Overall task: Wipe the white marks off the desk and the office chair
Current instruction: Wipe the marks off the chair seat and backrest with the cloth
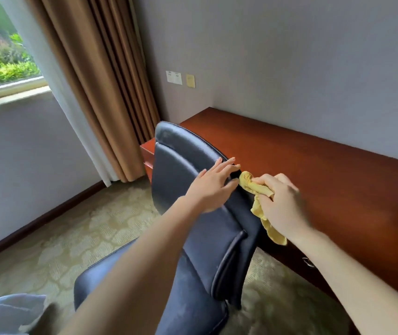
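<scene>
A dark blue leather office chair (181, 170) stands in the middle, its backrest leaning towards a long red-brown wooden desk (314, 170) on the right. My left hand (211, 187) rests flat on the upper edge of the backrest, fingers straight. My right hand (281, 201) grips a bunched yellow cloth (253, 187) and presses its tip against the backrest's right edge, just beside my left fingertips. The cloth's tail hangs below my palm. A faint pale smudge shows near the top of the headrest. The image is blurred by motion.
Brown curtains (101, 76) and a window (2, 56) fill the left. Wall sockets (174, 77) sit above the desk's far end. Patterned carpet (72, 238) covers the floor. The chair's armrest (229, 259) juts out near the desk front. White fabric (7, 313) lies at bottom left.
</scene>
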Motion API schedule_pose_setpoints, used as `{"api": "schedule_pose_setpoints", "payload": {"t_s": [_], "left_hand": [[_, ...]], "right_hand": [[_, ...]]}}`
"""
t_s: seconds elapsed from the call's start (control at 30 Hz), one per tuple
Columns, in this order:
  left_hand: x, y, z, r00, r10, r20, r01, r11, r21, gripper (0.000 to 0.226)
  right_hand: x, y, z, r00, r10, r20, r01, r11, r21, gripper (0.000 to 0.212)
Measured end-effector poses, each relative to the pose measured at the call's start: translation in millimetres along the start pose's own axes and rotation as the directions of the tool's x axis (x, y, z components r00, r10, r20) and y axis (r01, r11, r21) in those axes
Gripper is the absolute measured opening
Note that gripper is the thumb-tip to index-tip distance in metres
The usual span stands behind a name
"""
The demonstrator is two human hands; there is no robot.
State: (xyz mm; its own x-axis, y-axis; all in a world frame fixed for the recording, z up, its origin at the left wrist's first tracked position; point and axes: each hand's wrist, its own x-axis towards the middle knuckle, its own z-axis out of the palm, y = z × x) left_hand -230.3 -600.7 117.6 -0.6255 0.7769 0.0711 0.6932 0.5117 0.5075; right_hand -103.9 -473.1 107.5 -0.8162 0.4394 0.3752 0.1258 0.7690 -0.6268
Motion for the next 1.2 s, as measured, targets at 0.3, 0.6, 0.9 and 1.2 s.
{"api": "schedule_pose_setpoints", "payload": {"t_s": [0.3,0.6,0.9,1.2], "left_hand": [[-114.4,48.9,20.1,0.996,0.091,-0.023,-0.092,0.995,-0.041,0.033],[-220.2,83.0,22.0,0.996,-0.060,-0.072,0.068,0.992,0.109,0.053],[-324.4,94.1,23.7,0.962,-0.112,-0.249,0.191,0.927,0.323,0.030],[-405.1,63.8,12.9,0.923,-0.043,-0.381,0.206,0.894,0.398,0.041]], "right_hand": [[-85.8,-2.2,-62.9,0.958,-0.202,0.204,0.136,0.946,0.296,0.039],[-61.4,-12.9,-58.4,0.941,-0.326,0.088,0.258,0.862,0.437,0.030],[-70.6,-40.4,-39.7,0.914,-0.406,-0.023,0.392,0.864,0.317,0.030],[-82.0,-37.6,-30.8,0.998,-0.056,0.019,0.055,0.997,0.045,0.029]]}}
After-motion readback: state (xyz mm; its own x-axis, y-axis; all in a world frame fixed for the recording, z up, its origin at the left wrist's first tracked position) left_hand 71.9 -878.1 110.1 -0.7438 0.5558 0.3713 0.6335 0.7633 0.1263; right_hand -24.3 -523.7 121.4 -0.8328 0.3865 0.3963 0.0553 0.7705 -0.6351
